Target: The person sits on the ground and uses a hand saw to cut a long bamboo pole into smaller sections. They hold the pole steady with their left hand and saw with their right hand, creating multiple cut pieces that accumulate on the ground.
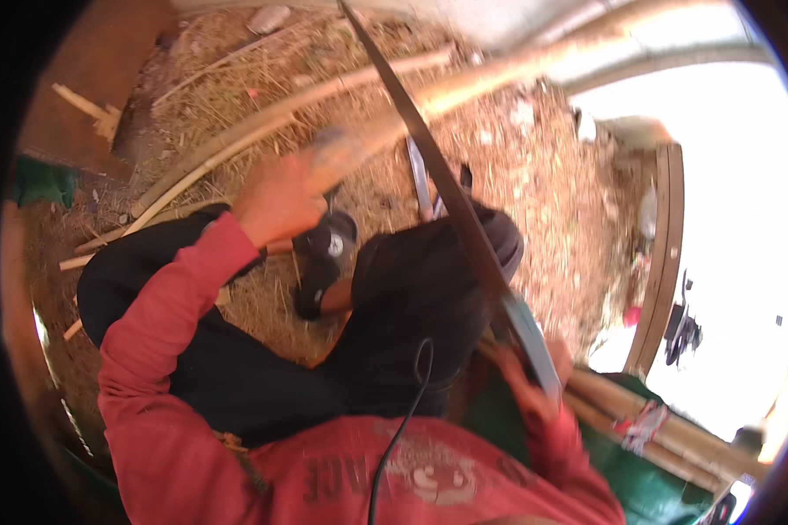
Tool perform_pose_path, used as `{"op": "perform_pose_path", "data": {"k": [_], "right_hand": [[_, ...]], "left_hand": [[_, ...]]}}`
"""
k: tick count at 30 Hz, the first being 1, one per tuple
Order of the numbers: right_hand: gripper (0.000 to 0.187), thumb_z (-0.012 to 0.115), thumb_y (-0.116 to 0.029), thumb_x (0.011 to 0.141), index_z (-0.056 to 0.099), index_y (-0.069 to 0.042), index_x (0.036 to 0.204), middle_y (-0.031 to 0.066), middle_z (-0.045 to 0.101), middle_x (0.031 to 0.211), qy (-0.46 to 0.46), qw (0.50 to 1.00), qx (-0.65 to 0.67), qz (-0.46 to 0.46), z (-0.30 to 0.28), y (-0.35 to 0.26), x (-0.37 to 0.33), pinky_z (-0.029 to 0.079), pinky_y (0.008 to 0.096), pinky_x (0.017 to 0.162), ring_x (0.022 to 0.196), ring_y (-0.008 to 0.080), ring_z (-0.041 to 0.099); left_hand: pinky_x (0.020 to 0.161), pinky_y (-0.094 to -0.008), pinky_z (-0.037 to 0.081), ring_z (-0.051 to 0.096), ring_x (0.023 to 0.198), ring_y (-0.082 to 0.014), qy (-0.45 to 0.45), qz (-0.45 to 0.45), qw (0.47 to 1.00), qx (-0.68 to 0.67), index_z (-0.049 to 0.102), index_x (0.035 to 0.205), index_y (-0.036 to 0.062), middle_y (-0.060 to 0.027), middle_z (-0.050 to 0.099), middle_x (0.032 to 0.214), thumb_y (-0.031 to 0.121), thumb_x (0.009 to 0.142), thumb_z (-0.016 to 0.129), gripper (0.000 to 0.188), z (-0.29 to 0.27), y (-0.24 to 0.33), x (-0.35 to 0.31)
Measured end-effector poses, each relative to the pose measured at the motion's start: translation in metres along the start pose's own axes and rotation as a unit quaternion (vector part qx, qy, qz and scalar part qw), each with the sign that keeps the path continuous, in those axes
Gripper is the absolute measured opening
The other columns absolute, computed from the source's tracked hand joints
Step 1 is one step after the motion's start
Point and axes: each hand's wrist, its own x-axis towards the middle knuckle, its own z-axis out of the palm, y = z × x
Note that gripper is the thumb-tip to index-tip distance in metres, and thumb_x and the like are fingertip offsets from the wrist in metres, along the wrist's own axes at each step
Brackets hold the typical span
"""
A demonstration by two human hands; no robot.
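My right hand [538,372], partly blurred, is wrapped round the grey-blue handle of a handsaw [442,179]. The saw's long dark blade slants up and left, above my knee and across the view of a thick bamboo pole [477,83]. My left hand [280,199] is closed round the near end of that pole, which runs away to the upper right. Whether the saw teeth touch the bamboo cannot be made out. On the ground beyond my knee lies a silver blade-like tool [418,175], partly hidden behind the saw.
Thinner bamboo poles [236,136] lie on straw-strewn ground at the left. More bamboo [665,429], tied with a strip, rests by green sheeting [648,477] at lower right. A wooden beam [661,254] edges a bright opening. A dark cord [394,442] hangs before my shirt.
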Motion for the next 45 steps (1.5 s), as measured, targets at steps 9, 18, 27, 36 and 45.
{"op": "perform_pose_path", "data": {"k": [9, 18, 27, 36, 45], "right_hand": [[0.003, 0.061, -0.001, 0.081, 0.062, 0.001, 0.078, 0.0071, 0.056, 0.063, 0.03, 0.997, 0.071, 0.011, -0.003, -0.004, -0.003, 0.041, 0.0306, 0.048, 0.05, 0.0194, 0.052], [0.018, 0.067, -0.003, 0.081, 0.057, 0.0, 0.067, 0.0085, 0.051, 0.054, -0.014, 0.987, 0.154, 0.043, 0.045, 0.002, 0.084, 0.036, 0.0317, 0.044, 0.042, 0.0166, 0.049], [0.019, 0.073, -0.012, 0.081, 0.062, -0.001, 0.07, 0.0084, 0.056, 0.055, 0.039, 0.997, 0.064, -0.006, -0.016, 0.016, -0.049, 0.041, 0.0311, 0.043, 0.042, 0.0217, 0.054], [0.04, 0.076, -0.03, 0.085, 0.06, 0.0, 0.065, 0.0065, 0.056, 0.053, 0.175, 0.966, 0.188, -0.014, -0.005, 0.017, -0.07, 0.042, 0.0296, 0.044, 0.042, 0.0188, 0.054], [0.031, 0.075, -0.024, 0.08, 0.063, 0.001, 0.068, 0.0066, 0.055, 0.053, 0.097, 0.978, 0.182, -0.016, -0.003, 0.039, -0.035, 0.041, 0.0312, 0.043, 0.042, 0.0222, 0.054]], "left_hand": [[0.076, -0.0509, 0.051, 0.064, 0.085, -0.0456, 0.004, 0.011, 1.0, -0.007, 0.062, 0.107, -0.0057, -0.0287, 0.065, 0.084, 0.015, 0.066, 0.066, 0.046, -0.013, -0.005, 0.011], [0.076, -0.0485, 0.051, 0.065, 0.085, -0.045, -0.04, -0.004, 0.998, -0.045, 0.063, 0.105, -0.0057, -0.0303, 0.065, 0.084, 0.018, 0.064, 0.069, 0.047, -0.007, 0.004, 0.003], [0.077, -0.0464, 0.052, 0.065, 0.083, -0.0437, 0.001, 0.028, 0.999, -0.021, 0.063, 0.108, -0.0047, -0.0275, 0.067, 0.086, 0.017, 0.065, 0.067, 0.049, 0.01, -0.014, 0.012], [0.069, -0.0426, 0.055, 0.069, 0.073, -0.0375, -0.061, 0.034, 0.991, -0.114, 0.061, 0.108, -0.0045, -0.0232, 0.068, 0.079, 0.036, 0.083, 0.071, 0.049, 0.003, -0.004, 0.005], [0.067, -0.0424, 0.052, 0.067, 0.069, -0.0373, 0.018, 0.055, 0.998, -0.02, 0.059, 0.109, -0.0014, -0.021, 0.067, 0.08, 0.035, 0.076, 0.08, 0.053, -0.007, -0.006, 0.003]]}}
